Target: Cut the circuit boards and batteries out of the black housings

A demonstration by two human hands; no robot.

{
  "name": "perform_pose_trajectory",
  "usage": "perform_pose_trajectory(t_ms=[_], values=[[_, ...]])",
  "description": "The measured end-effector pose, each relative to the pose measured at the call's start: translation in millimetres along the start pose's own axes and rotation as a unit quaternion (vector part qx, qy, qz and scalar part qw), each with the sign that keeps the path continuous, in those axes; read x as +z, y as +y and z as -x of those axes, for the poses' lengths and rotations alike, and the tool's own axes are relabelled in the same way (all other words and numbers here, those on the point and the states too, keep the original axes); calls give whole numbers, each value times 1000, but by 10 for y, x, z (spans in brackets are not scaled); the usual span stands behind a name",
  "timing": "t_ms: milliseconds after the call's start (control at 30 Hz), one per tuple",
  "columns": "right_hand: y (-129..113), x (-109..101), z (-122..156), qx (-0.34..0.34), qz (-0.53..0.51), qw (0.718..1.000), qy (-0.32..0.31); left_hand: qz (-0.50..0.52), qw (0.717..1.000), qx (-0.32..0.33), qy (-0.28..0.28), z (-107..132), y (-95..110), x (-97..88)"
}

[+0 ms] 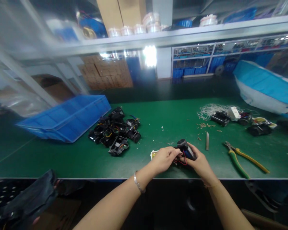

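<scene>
Near the front edge of the green bench, my right hand (199, 162) is wrapped round the right side of a black device housing (190, 152) with a round part on top. Red wires (183, 160) hang from the housing's near side. My left hand (166, 157) has its fingers pinched at the left of the housing, by the wires; what exactly lies between the fingertips is hidden. A white-rimmed piece with a yellowish inside (154, 154) shows partly behind my left hand.
Left, several black housings (115, 127) lie heaped beside a blue bin (72, 115). Right are pliers (237, 156), a thin metal-coloured tool (207, 141), scattered screws (204, 125), white string (213, 111), more device parts (220, 118) and a blue-and-white sack (266, 84). A shelf (134, 41) spans above.
</scene>
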State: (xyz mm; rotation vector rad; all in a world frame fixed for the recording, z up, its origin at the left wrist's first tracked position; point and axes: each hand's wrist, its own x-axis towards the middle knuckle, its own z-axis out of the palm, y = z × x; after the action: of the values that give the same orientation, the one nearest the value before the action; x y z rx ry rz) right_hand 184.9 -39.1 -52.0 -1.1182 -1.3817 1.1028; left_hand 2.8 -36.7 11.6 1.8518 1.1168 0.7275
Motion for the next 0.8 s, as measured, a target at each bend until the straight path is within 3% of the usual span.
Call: perform_pose_trajectory(t_ms=[100, 167, 300, 400, 567, 667, 800], values=[[-57, 71, -5, 24, -129, 991, 0, 147, 983, -84, 73, -22, -20, -48], [-106, 143, -17, 21, -190, 982, 11, 194, 974, -93, 77, -17, -22, -105], [-198, 287, -57, 2, -252, 968, -10, 117, 992, -45, 28, 15, 9, -247], [-249, 383, -105, -23, -215, 975, -55, 63, 997, 33, 30, 56, 81, -344], [-319, 507, -247, -39, -127, 987, -85, 180, 982, 61, -18, 158, 239, -439], [-368, 496, -313, -8, -131, 990, -49, 217, 974, 56, 22, 184, 233, -463], [-518, 412, -226, -6, -105, 993, 51, 251, 959, 13, 134, 161, 80, -488]])
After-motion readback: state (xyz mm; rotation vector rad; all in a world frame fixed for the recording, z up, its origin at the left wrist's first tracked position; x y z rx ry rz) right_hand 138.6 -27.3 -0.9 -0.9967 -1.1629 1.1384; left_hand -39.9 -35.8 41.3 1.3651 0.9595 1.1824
